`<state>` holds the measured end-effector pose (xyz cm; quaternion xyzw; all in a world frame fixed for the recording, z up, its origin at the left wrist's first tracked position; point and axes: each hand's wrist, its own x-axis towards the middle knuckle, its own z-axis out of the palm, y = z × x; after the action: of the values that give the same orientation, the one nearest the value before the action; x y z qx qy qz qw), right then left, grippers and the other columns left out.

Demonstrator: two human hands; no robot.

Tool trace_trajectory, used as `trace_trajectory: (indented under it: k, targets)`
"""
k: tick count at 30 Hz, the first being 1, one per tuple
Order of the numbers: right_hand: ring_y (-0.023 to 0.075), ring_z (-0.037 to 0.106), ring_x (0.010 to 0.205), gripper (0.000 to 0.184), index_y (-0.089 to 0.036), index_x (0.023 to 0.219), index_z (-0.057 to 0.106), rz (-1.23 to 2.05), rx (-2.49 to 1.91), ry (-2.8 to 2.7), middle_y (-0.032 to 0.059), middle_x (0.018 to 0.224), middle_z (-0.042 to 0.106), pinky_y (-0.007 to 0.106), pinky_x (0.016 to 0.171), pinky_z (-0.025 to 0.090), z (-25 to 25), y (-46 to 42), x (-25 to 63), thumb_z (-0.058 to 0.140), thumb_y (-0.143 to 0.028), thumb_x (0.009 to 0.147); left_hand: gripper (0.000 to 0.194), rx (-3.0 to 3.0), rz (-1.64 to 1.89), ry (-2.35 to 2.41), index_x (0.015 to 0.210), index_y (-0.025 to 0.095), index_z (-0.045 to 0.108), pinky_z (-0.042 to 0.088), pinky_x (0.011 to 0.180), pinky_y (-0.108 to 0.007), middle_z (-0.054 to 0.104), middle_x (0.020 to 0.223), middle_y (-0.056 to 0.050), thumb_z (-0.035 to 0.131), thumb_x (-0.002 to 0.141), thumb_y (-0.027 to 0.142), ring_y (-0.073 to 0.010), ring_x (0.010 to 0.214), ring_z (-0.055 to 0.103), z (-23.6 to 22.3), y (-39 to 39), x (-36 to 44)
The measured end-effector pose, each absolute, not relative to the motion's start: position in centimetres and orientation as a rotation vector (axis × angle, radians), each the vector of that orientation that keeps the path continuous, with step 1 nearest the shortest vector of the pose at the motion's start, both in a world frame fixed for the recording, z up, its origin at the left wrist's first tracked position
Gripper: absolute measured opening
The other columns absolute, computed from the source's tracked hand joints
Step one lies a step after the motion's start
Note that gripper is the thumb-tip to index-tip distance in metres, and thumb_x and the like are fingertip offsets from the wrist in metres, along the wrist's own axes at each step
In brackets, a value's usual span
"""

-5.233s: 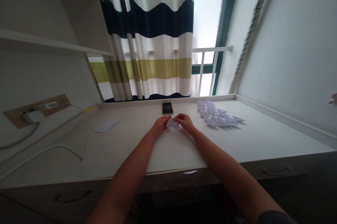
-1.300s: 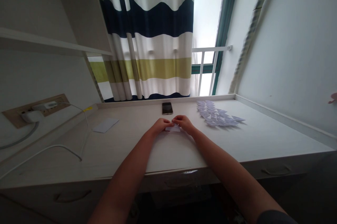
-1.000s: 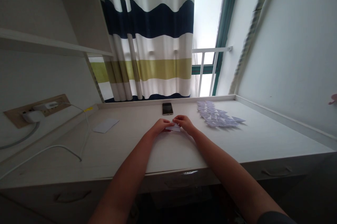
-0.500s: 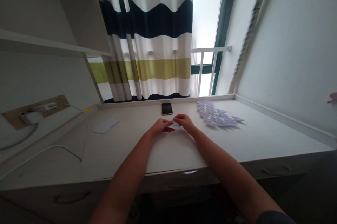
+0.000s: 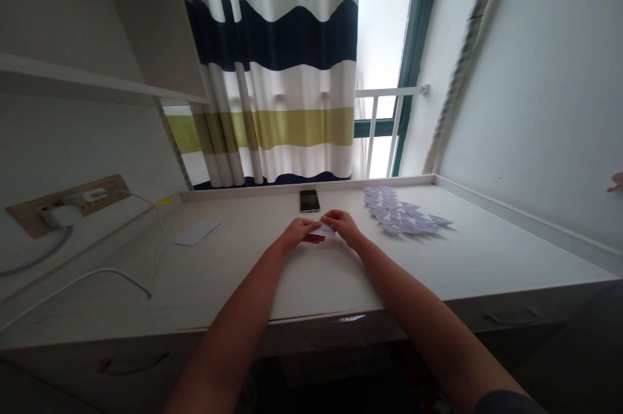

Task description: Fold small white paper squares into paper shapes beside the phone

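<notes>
My left hand (image 5: 298,232) and my right hand (image 5: 343,226) meet over the middle of a pale wooden desk (image 5: 243,271). Between their fingertips is a small piece of folded white paper (image 5: 325,230), mostly hidden by the fingers. Both hands pinch it, pressing it close to the desk top. A row of several folded pale paper shapes (image 5: 402,213) lies to the right of my right hand. A dark phone (image 5: 309,200) lies flat just beyond my hands.
A flat white sheet (image 5: 196,232) lies at the left of the desk. A white cable (image 5: 97,274) runs from a wall socket with plugs (image 5: 63,206). A striped curtain (image 5: 272,76) and window railing (image 5: 384,128) stand behind. Drawers with handles (image 5: 511,316) sit below.
The paper stood up as a small pointed shape between my fingers five seconds ago; now it is folded lower and smaller against the desk. My hands have stayed in the same spot.
</notes>
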<state>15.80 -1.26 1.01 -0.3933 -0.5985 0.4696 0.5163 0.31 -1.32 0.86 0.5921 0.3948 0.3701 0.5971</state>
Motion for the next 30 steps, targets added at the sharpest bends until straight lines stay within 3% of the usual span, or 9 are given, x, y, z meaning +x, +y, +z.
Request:
trace_trajectory:
  k: [11,17,23,30]
  targets:
    - [0.008,0.04,0.049,0.027,-0.015,0.058,0.056,1.121,-0.961,-1.422,-0.0036,0.05,0.049,0.024,0.048,0.03,0.79,-0.69,16.09,0.066,-0.039,0.054,0.028,1.373,0.885,0.901,0.083,0.009,0.062,0.05,0.072,-0.033,0.066,0.081,-0.01,0.059,0.074,0.034,-0.0181,0.071,0.064,1.06,-1.63,0.5]
    - [0.0078,0.039,0.048,0.027,-0.015,0.059,0.057,1.115,-0.964,-1.405,-0.0041,0.05,0.048,0.024,0.048,0.029,0.9,-0.69,16.31,0.066,-0.039,0.054,0.03,1.37,0.899,0.942,0.083,0.009,0.061,0.05,0.069,-0.033,0.067,0.076,-0.01,0.058,0.074,0.037,-0.019,0.069,0.064,1.03,-1.54,0.49]
    - [0.0077,0.038,0.047,0.025,-0.015,0.059,0.057,1.113,-0.984,-1.407,-0.0048,0.047,0.046,0.024,0.048,0.029,1.03,-0.8,16.28,0.066,-0.037,0.054,0.033,1.453,0.906,1.037,0.077,0.009,0.061,0.049,0.063,-0.031,0.065,0.065,-0.009,0.059,0.07,0.041,-0.0186,0.063,0.063,1.04,-1.45,0.26]
    - [0.0072,0.039,0.047,0.023,-0.014,0.06,0.058,1.115,-0.99,-1.446,-0.0038,0.051,0.049,0.023,0.048,0.03,0.92,-0.99,16.12,0.065,-0.036,0.056,0.036,1.503,0.932,1.072,0.074,0.01,0.061,0.047,0.056,-0.027,0.062,0.068,-0.006,0.064,0.061,0.043,-0.0162,0.062,0.06,1.05,-1.48,0.11]
